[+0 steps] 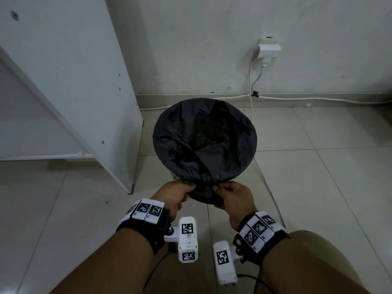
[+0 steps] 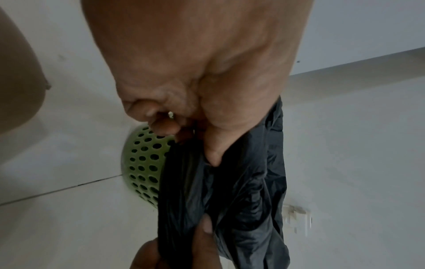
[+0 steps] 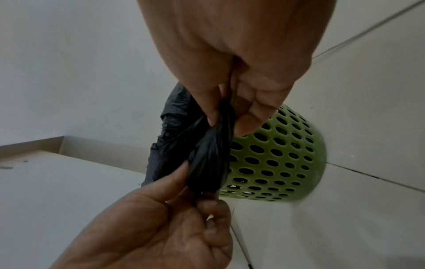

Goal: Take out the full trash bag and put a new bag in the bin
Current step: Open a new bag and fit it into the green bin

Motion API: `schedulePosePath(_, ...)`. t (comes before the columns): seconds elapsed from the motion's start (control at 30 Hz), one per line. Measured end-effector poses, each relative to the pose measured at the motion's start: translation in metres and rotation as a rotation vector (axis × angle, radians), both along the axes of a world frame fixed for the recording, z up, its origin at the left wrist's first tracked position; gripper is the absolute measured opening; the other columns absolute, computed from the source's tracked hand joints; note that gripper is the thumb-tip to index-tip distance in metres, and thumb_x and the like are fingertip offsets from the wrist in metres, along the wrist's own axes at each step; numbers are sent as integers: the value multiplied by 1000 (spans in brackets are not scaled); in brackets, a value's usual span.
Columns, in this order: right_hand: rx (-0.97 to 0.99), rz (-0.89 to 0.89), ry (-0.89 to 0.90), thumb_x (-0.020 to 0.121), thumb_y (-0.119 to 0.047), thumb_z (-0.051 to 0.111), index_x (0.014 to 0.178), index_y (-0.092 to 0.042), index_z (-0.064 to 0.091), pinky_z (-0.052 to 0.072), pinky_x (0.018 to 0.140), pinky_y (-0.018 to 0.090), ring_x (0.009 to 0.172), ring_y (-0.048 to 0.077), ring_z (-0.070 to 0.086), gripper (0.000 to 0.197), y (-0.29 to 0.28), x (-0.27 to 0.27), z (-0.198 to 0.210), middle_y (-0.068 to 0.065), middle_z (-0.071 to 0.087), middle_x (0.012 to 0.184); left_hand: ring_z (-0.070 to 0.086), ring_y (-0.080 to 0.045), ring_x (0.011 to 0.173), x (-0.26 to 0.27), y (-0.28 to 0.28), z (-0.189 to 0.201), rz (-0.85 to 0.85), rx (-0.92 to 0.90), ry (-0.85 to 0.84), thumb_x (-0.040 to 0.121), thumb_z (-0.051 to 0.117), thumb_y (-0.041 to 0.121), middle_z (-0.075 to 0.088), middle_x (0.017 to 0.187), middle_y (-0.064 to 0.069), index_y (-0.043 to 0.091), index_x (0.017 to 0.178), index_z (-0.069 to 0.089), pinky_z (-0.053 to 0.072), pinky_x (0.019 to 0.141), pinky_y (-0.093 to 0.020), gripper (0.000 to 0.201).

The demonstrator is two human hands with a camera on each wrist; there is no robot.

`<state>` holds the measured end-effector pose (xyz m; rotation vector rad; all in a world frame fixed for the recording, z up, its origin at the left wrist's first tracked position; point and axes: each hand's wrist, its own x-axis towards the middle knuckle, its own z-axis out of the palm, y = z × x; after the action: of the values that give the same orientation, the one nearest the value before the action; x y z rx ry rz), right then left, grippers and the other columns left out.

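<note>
A black trash bag (image 1: 203,136) lines a green perforated bin (image 3: 276,160) on the tiled floor, its mouth stretched over the rim. Only a sliver of the bin (image 1: 175,177) shows in the head view. At the near edge the bag's loose plastic is gathered into a bunch. My left hand (image 1: 180,193) pinches that bunch from the left, and my right hand (image 1: 230,195) pinches it from the right. In the left wrist view my left hand (image 2: 202,131) holds the black bag (image 2: 241,191) beside the bin (image 2: 142,163). My right hand (image 3: 232,116) grips the twisted bag (image 3: 207,154).
A white cabinet (image 1: 70,85) stands at the left, close to the bin. A wall socket with a plug (image 1: 268,49) and white cables (image 1: 252,98) sit behind and to the right of the bin. My knee (image 1: 318,257) is at the lower right.
</note>
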<state>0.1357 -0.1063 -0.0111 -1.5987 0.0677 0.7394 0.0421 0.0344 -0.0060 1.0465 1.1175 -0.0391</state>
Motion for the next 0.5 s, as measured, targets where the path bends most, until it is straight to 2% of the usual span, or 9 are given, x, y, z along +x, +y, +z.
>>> schedulePosePath(0.07, -5, 47, 34, 87, -8, 70, 83, -8, 72, 50, 52, 26, 69, 22, 66, 4, -1, 1, 0, 9, 72, 79, 56, -15, 72, 0, -5, -2, 36, -64, -60, 96, 58, 12, 67, 93, -7, 14, 103, 65, 28, 57, -27, 10)
schedulePosePath(0.13, 27, 88, 115, 87, -9, 70, 90, -6, 72, 48, 53, 28, 68, 21, 64, 5, -3, 3, 2, 11, 72, 83, 59, -18, 81, -2, -9, -5, 88, -184, -121, 97, 55, 11, 66, 104, -9, 11, 112, 63, 35, 64, -27, 17)
schedulePosePath(0.2, 58, 141, 193, 89, -10, 68, 92, -6, 72, 47, 54, 28, 66, 19, 64, 6, -7, 6, 4, 10, 72, 83, 55, -18, 77, -3, -9, -5, 112, -250, -130, 96, 55, 9, 64, 96, -8, 11, 106, 62, 38, 63, -26, 12)
schedulePosePath(0.3, 70, 187, 216, 91, -11, 66, 92, -7, 72, 47, 55, 27, 68, 18, 64, 7, -12, 8, 5, 8, 73, 83, 52, -17, 73, -2, -5, -2, 72, -273, -62, 91, 56, 12, 61, 86, -4, 15, 100, 60, 36, 63, -29, 11)
schedulePosePath(0.4, 11, 211, 108, 91, -15, 67, 93, -4, 74, 48, 56, 28, 74, 19, 65, 13, -11, 6, 2, 10, 74, 87, 41, -14, 66, -1, -4, 1, 31, -315, -1, 87, 56, 21, 52, 76, 2, 21, 96, 56, 32, 64, -30, 9)
schedulePosePath(0.47, -62, 222, -10, 91, -18, 66, 90, -6, 74, 49, 59, 29, 74, 19, 65, 15, -8, 5, 1, 10, 74, 87, 38, -14, 62, 1, -5, 2, 42, -316, 22, 88, 57, 20, 49, 69, 2, 21, 88, 56, 32, 62, -29, 1)
schedulePosePath(0.5, -82, 221, -44, 92, -19, 66, 88, -6, 74, 50, 59, 29, 71, 19, 64, 16, -7, 5, 2, 10, 74, 84, 36, -13, 60, 2, -5, 2, 59, -320, 24, 90, 57, 18, 48, 67, 1, 20, 86, 56, 32, 60, -28, 5)
